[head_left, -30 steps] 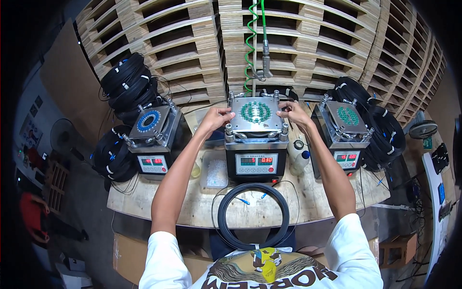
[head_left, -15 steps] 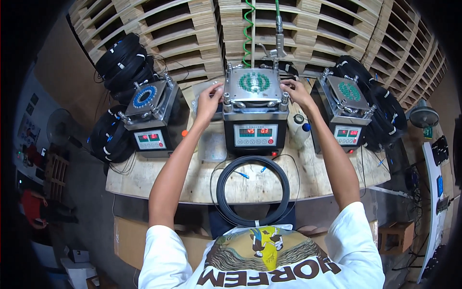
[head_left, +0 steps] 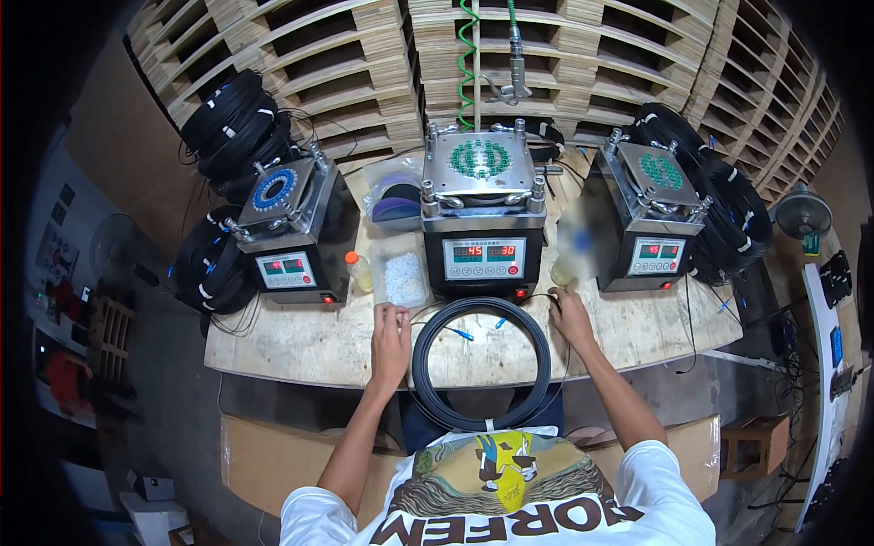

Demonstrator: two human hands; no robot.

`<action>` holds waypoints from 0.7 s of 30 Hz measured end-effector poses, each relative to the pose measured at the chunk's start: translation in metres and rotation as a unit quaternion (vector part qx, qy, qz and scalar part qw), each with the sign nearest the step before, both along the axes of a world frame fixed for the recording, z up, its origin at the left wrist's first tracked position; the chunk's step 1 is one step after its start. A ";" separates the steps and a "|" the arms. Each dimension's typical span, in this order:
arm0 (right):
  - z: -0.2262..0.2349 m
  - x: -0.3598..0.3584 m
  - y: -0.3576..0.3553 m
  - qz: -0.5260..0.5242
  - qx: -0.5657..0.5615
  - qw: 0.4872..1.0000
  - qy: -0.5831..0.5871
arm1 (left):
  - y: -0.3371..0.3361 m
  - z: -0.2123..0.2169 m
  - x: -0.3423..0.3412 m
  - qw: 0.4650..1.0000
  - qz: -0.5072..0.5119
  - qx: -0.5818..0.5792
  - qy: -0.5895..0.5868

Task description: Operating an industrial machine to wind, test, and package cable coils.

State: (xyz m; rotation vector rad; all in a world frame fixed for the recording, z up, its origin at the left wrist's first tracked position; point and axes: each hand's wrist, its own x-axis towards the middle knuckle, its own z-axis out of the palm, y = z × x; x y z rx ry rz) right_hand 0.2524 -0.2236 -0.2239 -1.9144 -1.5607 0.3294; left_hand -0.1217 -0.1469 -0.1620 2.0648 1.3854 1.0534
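Note:
My left hand (head_left: 391, 341) is low over the front of the bench, its bent fingers slightly apart beside the left loop of a black cable coil (head_left: 422, 364). My right hand (head_left: 571, 318) is at the coil's right loop, just below a blurred bottle (head_left: 564, 272); its fingers look apart, though they hide part of the thin cable. The coil lies over the bench edge and my lap, with blue connectors (head_left: 463, 335) inside its ring. Behind it stands the middle polishing machine (head_left: 484, 259), its red display lit and green connectors (head_left: 481, 158) ringed in its top plate.
Similar machines stand left (head_left: 287, 264) and right (head_left: 655, 255), with stacked black cable coils (head_left: 228, 127) alongside. A tub of white bits (head_left: 403, 276), an orange-capped bottle (head_left: 359, 271) and bagged dark discs (head_left: 397, 202) lie left of the middle machine. An air gun (head_left: 517, 80) hangs behind.
Both hands have left the sides of the middle machine's top plate and come down toward the cable coil. The display reading has changed. The air gun has swung slightly.

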 end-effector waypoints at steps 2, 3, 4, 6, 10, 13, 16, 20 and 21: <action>0.001 -0.001 0.006 -0.024 0.003 0.999 -0.043 | 0.006 -0.002 0.000 0.999 -0.035 0.034 0.006; 0.000 -0.003 0.007 -0.022 0.004 0.999 -0.043 | 0.004 -0.004 -0.003 0.999 -0.028 -0.006 -0.025; -0.001 -0.005 0.008 -0.030 -0.002 0.998 -0.057 | 0.004 -0.002 -0.004 0.999 -0.030 -0.006 -0.025; 0.000 -0.005 0.010 -0.040 -0.008 0.997 -0.071 | 0.002 -0.002 -0.008 0.994 -0.020 -0.067 0.083; -0.002 -0.007 0.020 -0.028 -0.003 0.995 -0.101 | -0.006 -0.023 -0.013 0.987 -0.009 -0.039 0.154; -0.011 0.000 0.021 -0.019 0.002 0.998 -0.053 | -0.003 -0.032 -0.008 0.985 -0.020 -0.053 0.161; -0.018 0.006 0.022 0.009 0.014 0.996 0.089 | 0.003 -0.037 -0.002 0.982 -0.034 -0.083 0.169; -0.016 0.006 0.028 0.060 -0.076 0.972 0.216 | 0.021 -0.047 -0.002 0.985 -0.044 -0.098 0.132; -0.013 0.005 0.028 0.060 -0.075 0.972 0.216 | 0.024 -0.049 -0.004 0.981 -0.058 -0.104 0.153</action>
